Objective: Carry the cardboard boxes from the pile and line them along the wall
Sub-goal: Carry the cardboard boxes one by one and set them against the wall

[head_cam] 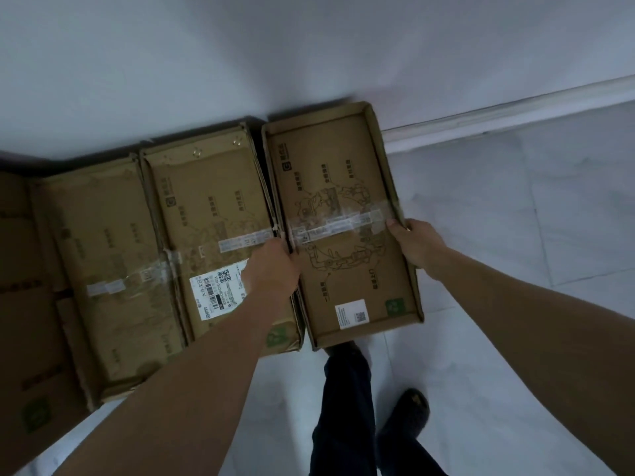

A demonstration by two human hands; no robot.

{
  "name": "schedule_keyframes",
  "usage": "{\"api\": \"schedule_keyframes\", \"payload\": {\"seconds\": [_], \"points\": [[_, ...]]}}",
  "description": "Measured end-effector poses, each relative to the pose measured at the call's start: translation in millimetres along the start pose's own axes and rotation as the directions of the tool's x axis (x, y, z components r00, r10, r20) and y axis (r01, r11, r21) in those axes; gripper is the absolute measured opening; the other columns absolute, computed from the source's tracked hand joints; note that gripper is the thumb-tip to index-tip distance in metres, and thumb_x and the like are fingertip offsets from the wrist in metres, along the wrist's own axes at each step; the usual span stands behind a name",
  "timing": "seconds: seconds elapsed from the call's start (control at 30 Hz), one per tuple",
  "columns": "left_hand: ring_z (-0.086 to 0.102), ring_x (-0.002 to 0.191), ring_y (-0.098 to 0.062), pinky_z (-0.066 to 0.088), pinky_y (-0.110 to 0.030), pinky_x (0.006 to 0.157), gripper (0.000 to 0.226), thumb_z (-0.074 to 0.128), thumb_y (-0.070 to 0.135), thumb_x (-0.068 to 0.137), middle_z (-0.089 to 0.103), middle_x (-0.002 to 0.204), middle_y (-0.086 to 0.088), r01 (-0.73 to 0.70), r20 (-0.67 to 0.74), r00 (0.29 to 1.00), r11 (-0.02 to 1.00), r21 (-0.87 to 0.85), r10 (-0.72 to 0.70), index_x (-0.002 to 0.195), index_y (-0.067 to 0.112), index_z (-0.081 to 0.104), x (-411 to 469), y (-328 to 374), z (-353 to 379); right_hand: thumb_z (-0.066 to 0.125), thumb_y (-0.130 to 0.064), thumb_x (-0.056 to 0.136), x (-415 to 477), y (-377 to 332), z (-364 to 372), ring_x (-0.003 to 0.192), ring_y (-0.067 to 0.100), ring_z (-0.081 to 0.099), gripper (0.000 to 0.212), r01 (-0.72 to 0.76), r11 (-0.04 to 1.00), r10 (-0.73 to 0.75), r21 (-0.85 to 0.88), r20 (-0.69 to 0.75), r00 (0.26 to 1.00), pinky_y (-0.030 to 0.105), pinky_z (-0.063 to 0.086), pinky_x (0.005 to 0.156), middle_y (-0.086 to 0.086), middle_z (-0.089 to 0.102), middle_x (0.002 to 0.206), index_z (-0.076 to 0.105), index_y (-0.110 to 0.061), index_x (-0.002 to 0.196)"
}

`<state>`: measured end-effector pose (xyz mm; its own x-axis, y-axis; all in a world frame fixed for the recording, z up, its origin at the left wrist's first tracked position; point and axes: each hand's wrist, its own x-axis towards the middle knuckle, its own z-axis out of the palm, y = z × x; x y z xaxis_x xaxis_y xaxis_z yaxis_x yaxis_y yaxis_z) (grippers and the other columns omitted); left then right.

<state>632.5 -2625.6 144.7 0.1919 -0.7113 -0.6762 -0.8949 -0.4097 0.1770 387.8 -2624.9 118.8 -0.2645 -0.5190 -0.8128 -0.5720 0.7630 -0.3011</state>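
Note:
A flat cardboard box [340, 187] with printed line art and a band of clear tape stands with its far end against the white wall [240, 63]. My left hand [271, 266] grips its left edge, fingers curled down into the gap beside the neighbouring box. My right hand [417, 243] holds its right edge, thumb on the tape. To its left a second box [213, 207] with a white shipping label and a third box [110, 242] sit side by side along the wall.
A darker stack of cardboard [24, 304] fills the far left. White tiled floor [515, 235] stretches to the right, with a white skirting board [515, 108] along the wall. My dark-trousered legs and shoes [409, 417] stand just in front of the held box.

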Motion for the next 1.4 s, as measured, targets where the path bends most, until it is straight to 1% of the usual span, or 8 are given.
{"api": "schedule_keyframes", "payload": {"seconds": [0.17, 0.27, 0.33, 0.4, 0.5, 0.67, 1.0, 1.4], "points": [[0.064, 0.069, -0.024, 0.054, -0.035, 0.064, 0.042, 0.054, 0.052, 0.088, 0.064, 0.076, -0.005, 0.011, 0.111, 0.993, 0.992, 0.127, -0.025, 0.093, 0.010, 0.058, -40.9, -9.2, 0.8, 0.052, -0.048, 0.098, -57.7, 20.0, -38.4, 0.132, 0.026, 0.046, 0.064, 0.042, 0.999, -0.042, 0.030, 0.000, 0.999, 0.035, 0.038, 0.104, 0.006, 0.039, 0.154, 0.034, -0.019, 0.152], [0.061, 0.063, -0.026, 0.054, -0.033, 0.059, 0.033, 0.055, 0.033, 0.088, 0.062, 0.070, -0.016, -0.036, 0.186, 0.982, 0.998, 0.057, 0.024, 0.074, 0.003, 0.060, -96.1, 1.6, 3.6, 0.056, -0.046, 0.096, -106.3, 63.9, -60.9, 0.122, 0.029, 0.056, 0.056, -0.024, 0.993, 0.026, 0.115, -0.021, 0.999, 0.040, 0.045, 0.102, 0.008, 0.052, 0.141, 0.049, -0.016, 0.143], [0.063, 0.072, -0.030, 0.036, -0.025, 0.049, 0.032, 0.055, 0.023, 0.092, 0.060, 0.080, -0.029, -0.077, 0.285, 0.956, 0.997, 0.019, 0.069, 0.078, -0.005, 0.062, -144.0, 20.2, 9.6, 0.059, -0.042, 0.095, -143.8, 105.3, -78.1, 0.109, 0.032, 0.064, 0.046, -0.093, 0.976, 0.100, 0.196, -0.025, 0.995, 0.044, 0.051, 0.093, 0.011, 0.065, 0.122, 0.060, -0.011, 0.129], [0.054, 0.063, -0.019, 0.027, -0.024, 0.048, 0.029, 0.055, 0.021, 0.094, 0.050, 0.067, -0.015, -0.124, 0.345, 0.932, 0.992, 0.014, 0.111, 0.070, 0.004, 0.053, -197.7, 41.9, 22.8, 0.060, -0.037, 0.095, -190.1, 151.1, -96.3, 0.098, 0.035, 0.068, 0.037, -0.164, 0.950, 0.174, 0.265, -0.015, 0.985, 0.046, 0.055, 0.086, 0.013, 0.070, 0.101, 0.066, -0.006, 0.115], [0.052, 0.068, -0.017, 0.031, -0.022, 0.054, 0.035, 0.054, 0.018, 0.094, 0.042, 0.064, 0.002, -0.249, 0.343, 0.913, 0.967, 0.044, 0.220, 0.062, 0.016, 0.038, -278.7, 82.8, 57.7, 0.059, -0.035, 0.097, -266.7, 232.0, -124.6, 0.092, 0.034, 0.070, 0.032, -0.199, 0.913, 0.232, 0.356, -0.052, 0.971, 0.043, 0.057, 0.081, 0.016, 0.071, 0.096, 0.067, -0.008, 0.110], [0.061, 0.088, -0.030, 0.045, -0.033, 0.073, 0.018, 0.057, 0.024, 0.091, 0.065, 0.091, -0.014, -0.446, 0.406, 0.834, 0.890, 0.097, 0.374, 0.083, 0.010, 0.050, -376.7, 150.0, 106.7, 0.060, -0.034, 0.096, -346.7, 334.5, -145.2, 0.092, 0.033, 0.071, 0.030, -0.161, 0.899, 0.213, 0.408, -0.085, 0.973, 0.039, 0.057, 0.075, 0.018, 0.073, 0.096, 0.069, -0.008, 0.108], [0.068, 0.091, -0.031, 0.055, -0.035, 0.079, 0.014, 0.063, 0.027, 0.087, 0.070, 0.094, -0.013, -0.855, 0.581, 0.504, 0.462, 0.234, 0.638, 0.090, 0.014, 0.061, -620.6, 353.7, 209.1, 0.062, -0.033, 0.093, -541.2, 621.1, -233.0, 0.088, 0.033, 0.072, 0.030, -0.182, 0.619, 0.576, 0.764, -0.283, 0.767, 0.039, 0.058, 0.074, 0.017, 0.073, 0.092, 0.069, -0.006, 0.104], [0.068, 0.086, -0.029, 0.052, -0.032, 0.069, 0.020, 0.059, 0.027, 0.093, 0.069, 0.100, -0.017, -0.960, 0.815, 0.190, -0.071, 0.272, 0.548, 0.102, 0.008, 0.060, -851.1, 549.8, 382.9, 0.066, -0.029, 0.093, -680.5, 873.6, -283.4, 0.074, 0.024, 0.067, 0.033, -0.062, 0.194, 0.855, 0.979, -0.138, 0.500, 0.030, 0.050, 0.061, 0.013, 0.069, 0.097, 0.063, -0.004, 0.114]]}}
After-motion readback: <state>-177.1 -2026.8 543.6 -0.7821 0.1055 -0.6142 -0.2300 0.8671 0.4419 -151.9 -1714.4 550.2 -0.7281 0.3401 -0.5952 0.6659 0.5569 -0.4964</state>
